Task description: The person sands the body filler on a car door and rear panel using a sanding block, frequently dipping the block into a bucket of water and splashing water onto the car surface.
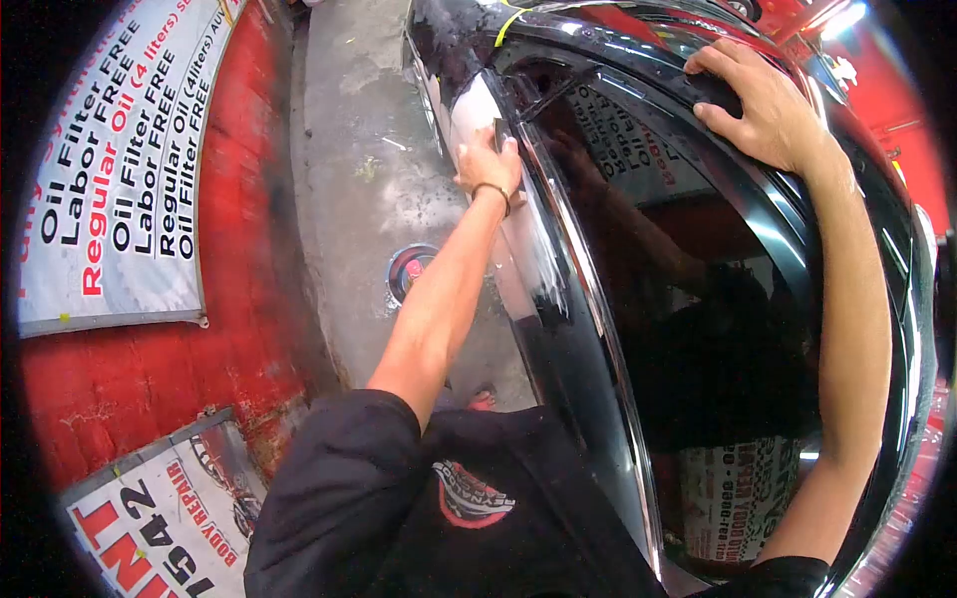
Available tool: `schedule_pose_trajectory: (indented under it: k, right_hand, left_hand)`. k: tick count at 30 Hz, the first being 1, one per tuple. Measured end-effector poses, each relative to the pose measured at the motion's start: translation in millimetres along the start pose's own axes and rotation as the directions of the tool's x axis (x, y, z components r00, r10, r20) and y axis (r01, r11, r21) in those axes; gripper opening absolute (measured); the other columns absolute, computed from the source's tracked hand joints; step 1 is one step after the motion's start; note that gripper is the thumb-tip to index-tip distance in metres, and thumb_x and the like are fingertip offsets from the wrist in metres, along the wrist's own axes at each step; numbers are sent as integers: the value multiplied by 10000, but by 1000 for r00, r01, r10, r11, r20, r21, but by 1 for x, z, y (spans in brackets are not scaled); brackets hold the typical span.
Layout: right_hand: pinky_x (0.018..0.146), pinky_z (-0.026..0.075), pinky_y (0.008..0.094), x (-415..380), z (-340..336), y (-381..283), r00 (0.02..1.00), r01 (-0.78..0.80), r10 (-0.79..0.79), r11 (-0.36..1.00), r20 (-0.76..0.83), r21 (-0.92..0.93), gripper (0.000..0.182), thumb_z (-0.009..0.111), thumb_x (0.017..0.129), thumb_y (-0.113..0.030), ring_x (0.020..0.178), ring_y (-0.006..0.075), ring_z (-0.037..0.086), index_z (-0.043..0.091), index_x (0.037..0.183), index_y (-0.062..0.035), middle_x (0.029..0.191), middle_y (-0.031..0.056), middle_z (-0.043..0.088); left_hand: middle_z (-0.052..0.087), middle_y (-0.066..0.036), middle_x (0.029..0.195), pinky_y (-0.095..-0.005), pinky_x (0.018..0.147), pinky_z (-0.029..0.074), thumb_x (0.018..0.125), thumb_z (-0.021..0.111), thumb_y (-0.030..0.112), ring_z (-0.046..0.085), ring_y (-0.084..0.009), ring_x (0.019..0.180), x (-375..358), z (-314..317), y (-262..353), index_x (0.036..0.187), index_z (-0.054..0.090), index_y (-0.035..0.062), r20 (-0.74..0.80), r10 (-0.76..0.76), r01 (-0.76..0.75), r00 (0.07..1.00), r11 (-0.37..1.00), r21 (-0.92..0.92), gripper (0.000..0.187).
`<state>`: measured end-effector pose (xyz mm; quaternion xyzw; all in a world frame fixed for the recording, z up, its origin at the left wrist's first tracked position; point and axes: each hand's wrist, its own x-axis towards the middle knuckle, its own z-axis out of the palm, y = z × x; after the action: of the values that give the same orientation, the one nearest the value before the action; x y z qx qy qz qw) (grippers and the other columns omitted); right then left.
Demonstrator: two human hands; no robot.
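Observation:
My left hand (488, 167) presses against the upper door panel of a black car, its fingers closed on a small dark block (500, 134) that looks like a sanding block. Most of that block is hidden by the hand. Around and below it runs a pale, whitish-grey patch (530, 244) on the black door (568, 349). A chrome trim strip (588, 269) borders the panel beside the window. My right hand (758, 105) rests on the roof edge above the window, fingers spread and bent, holding nothing.
The dark side window (688, 329) reflects banners. On the wet concrete floor (349, 149) stands a round bucket (407, 271) with something pink in it. A red wall (239, 239) with a printed banner (130, 149) lies to the left. Yellow-green tape (509, 25) hangs near the windscreen.

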<state>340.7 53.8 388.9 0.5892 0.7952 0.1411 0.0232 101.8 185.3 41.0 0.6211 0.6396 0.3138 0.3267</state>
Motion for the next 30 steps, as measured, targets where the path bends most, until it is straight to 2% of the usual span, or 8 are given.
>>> schedule_pose_trajectory:
  k: [3, 6, 11, 14, 19, 20, 24, 30]
  right_hand:
    - [1160, 488, 513, 3, -5, 0, 998, -51, 49, 997, 48, 54, 428, 741, 936, -268, 1317, 422, 615, 640, 1303, -73, 1347, 207, 640]
    - [1157, 489, 517, 2, -4, -1, 1000, -21, 21, 1000, -19, 1, 431, 746, 925, -256, 1322, 416, 609, 639, 1299, -71, 1346, 198, 636]
    - [1142, 493, 516, 5, -2, 1, 1000, -14, 14, 1000, -27, 9, 421, 746, 903, -214, 1294, 415, 613, 634, 1280, -64, 1296, 189, 636]
    - [1135, 495, 513, 8, -13, -5, 999, -42, 42, 998, 4, 42, 421, 753, 896, -207, 1281, 418, 613, 633, 1272, -58, 1287, 190, 640]
    - [1148, 481, 532, 10, -15, -9, 998, -65, 64, 998, 6, 14, 452, 768, 874, -190, 1287, 435, 602, 629, 1281, -49, 1303, 200, 633]
    - [1150, 479, 530, 9, -14, -9, 997, -75, 75, 997, 19, 18, 454, 768, 872, -188, 1290, 435, 600, 629, 1281, -48, 1307, 201, 630]
    - [1153, 475, 521, 14, -21, -10, 993, -97, 94, 994, 72, 42, 455, 766, 869, -173, 1301, 437, 592, 626, 1284, -48, 1318, 202, 619]
    - [1153, 472, 503, 16, -17, -6, 995, -68, 65, 997, 82, 32, 451, 756, 874, -148, 1300, 426, 593, 617, 1291, -47, 1296, 191, 623]
  left_hand:
    - [743, -238, 1236, -568, 1089, 519, 906, 803, 442, 669, -446, 1256, -50, -2, -20, 1370, 774, 165, -92, 197, -199, 976, 980, -15, 542]
    - [734, -255, 1305, -561, 1122, 497, 901, 806, 414, 654, -448, 1306, -95, -39, -8, 1405, 764, 157, 118, 51, -44, 992, 997, -68, 568]
    - [785, -232, 1194, -504, 1014, 574, 892, 842, 380, 758, -412, 1106, 53, 11, -4, 1277, 813, 139, -122, 165, -152, 979, 982, 110, 456]
    - [777, -193, 1261, -500, 1078, 564, 892, 854, 420, 735, -352, 1250, 149, 23, 10, 1358, 774, 228, 42, -97, 95, 994, 995, 36, 510]
    - [689, -153, 1474, -696, 1096, 447, 980, 750, 428, 624, -407, 1374, 36, -5, 2, 1501, 670, 174, 77, 163, -172, 984, 977, 128, 585]
    - [674, -307, 1218, -605, 1027, 526, 928, 807, 426, 681, -484, 1182, -1, -7, -12, 1364, 768, 131, -29, 257, -258, 966, 966, -5, 527]
    - [665, -194, 1485, -636, 1173, 401, 947, 798, 314, 606, -418, 1390, -54, -36, -20, 1499, 696, 187, 158, 259, -253, 953, 966, -60, 575]
    - [738, -247, 1252, -620, 1019, 511, 947, 767, 439, 706, -458, 1186, 125, 2, 17, 1203, 769, 126, 21, 158, -160, 987, 982, 105, 405]
